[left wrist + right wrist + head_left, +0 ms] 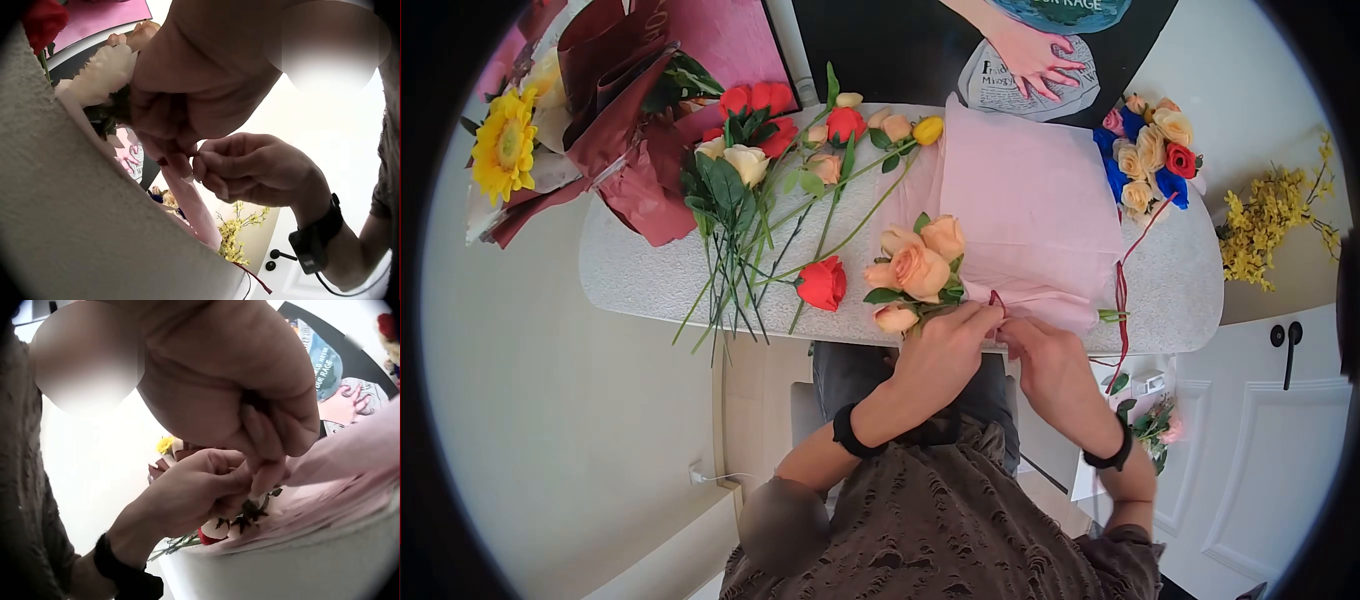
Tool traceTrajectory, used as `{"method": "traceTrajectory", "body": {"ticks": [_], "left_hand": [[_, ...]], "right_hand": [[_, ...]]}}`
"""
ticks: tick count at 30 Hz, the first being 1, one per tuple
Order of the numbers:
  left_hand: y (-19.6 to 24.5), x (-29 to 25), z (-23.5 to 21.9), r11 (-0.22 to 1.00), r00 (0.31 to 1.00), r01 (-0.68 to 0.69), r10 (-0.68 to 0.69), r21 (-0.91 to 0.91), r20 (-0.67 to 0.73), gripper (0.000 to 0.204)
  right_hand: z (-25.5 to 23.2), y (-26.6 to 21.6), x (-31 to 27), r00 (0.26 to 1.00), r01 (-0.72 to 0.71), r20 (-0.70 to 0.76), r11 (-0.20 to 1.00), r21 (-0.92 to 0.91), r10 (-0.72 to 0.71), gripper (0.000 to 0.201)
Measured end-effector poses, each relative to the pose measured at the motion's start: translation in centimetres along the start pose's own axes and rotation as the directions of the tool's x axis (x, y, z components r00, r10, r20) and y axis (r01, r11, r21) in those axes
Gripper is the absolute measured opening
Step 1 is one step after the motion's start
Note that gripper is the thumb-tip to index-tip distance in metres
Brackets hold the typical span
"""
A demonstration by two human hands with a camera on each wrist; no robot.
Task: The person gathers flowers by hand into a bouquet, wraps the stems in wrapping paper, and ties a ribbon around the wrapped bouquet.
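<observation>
Peach roses (920, 270) with green leaves lie at the table's near edge, partly wrapped in pale pink paper (1040, 190). Right beside the blooms, my left hand (945, 355) has its fingers curled at the gathered paper, pinching a thin dark red ribbon (997, 297). My right hand (1050, 365) meets it from the other side, thumb and fingers pinching at the same ribbon. In the left wrist view the fingertips of both hands come together. Most of the ribbon between them is hidden by the fingers. Green stems (1112, 315) stick out of the paper to the right.
Loose red roses (822, 284) and long stems spread over the white table (640, 270) on the left. A maroon-wrapped bouquet with a sunflower (503, 132) stands behind them. More red ribbon (1121, 290) hangs over the right edge, near a blue and peach bouquet (1150, 155).
</observation>
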State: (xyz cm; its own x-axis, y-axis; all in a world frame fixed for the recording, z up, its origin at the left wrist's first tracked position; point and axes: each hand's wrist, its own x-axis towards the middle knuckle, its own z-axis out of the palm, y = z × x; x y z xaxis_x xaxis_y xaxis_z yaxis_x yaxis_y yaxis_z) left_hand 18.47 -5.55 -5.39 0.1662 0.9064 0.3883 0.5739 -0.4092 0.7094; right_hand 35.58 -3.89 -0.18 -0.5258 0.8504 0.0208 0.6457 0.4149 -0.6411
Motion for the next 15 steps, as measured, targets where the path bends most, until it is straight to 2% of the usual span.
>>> {"method": "traceTrajectory", "body": {"ticks": [1,3,4,5,6,7,9,10,12,14,15], "left_hand": [[0.0,-0.2,0.1,1.000,1.000,-0.007,0.007,-0.002,-0.019,0.025],[0.1,-0.5,0.3,0.999,0.999,-0.010,0.011,0.033,-0.041,0.020],[0.1,-0.6,0.4,0.997,0.998,-0.010,0.015,0.070,-0.066,0.016],[0.3,-0.7,0.5,0.997,0.997,-0.007,0.012,0.071,-0.071,0.016],[0.4,-0.9,0.7,1.000,0.994,0.000,0.000,-0.007,-0.109,0.014],[0.6,-1.1,0.8,0.996,0.989,0.002,-0.015,-0.085,-0.146,0.013],[0.5,-1.5,1.3,0.993,0.985,0.001,-0.022,-0.119,-0.172,0.014],[0.4,-1.7,1.6,0.988,0.981,-0.004,-0.026,-0.154,-0.191,0.015],[0.3,-2.2,2.1,0.982,0.975,0.006,-0.047,-0.187,-0.215,0.015],[0.1,-2.4,1.7,0.976,0.969,0.018,-0.072,-0.219,-0.238,0.015],[0.1,-2.2,0.9,0.985,0.967,-0.048,0.004,-0.167,-0.253,0.013]], "right_hand": [[-0.8,-0.1,0.1,1.000,-0.002,-0.001,1.000,-0.002,0.002,0.025],[-2.3,-0.4,0.7,0.983,0.186,0.052,0.956,-0.229,-0.178,0.027],[-3.2,-0.8,1.1,0.982,0.189,0.055,0.955,-0.229,-0.181,0.027],[-4.1,-1.2,1.5,0.967,0.255,0.060,0.934,-0.252,-0.248,0.027],[-4.6,-1.3,2.0,0.947,0.320,0.068,0.907,-0.273,-0.314,0.028],[-4.9,-1.0,2.6,0.945,0.326,0.072,0.905,-0.273,-0.318,0.028],[-5.2,-0.5,3.5,0.918,0.373,0.150,0.928,-0.007,-0.368,0.022],[-5.5,-0.9,3.8,0.916,0.376,0.151,0.927,-0.007,-0.371,0.022],[-5.9,-2.0,4.3,0.932,0.196,0.281,0.971,0.140,-0.228,0.014],[-5.7,-1.9,4.4,0.930,0.207,0.273,0.965,0.160,-0.245,0.012],[-5.6,-1.9,4.4,0.930,0.214,0.262,0.960,0.177,-0.256,0.010]]}}
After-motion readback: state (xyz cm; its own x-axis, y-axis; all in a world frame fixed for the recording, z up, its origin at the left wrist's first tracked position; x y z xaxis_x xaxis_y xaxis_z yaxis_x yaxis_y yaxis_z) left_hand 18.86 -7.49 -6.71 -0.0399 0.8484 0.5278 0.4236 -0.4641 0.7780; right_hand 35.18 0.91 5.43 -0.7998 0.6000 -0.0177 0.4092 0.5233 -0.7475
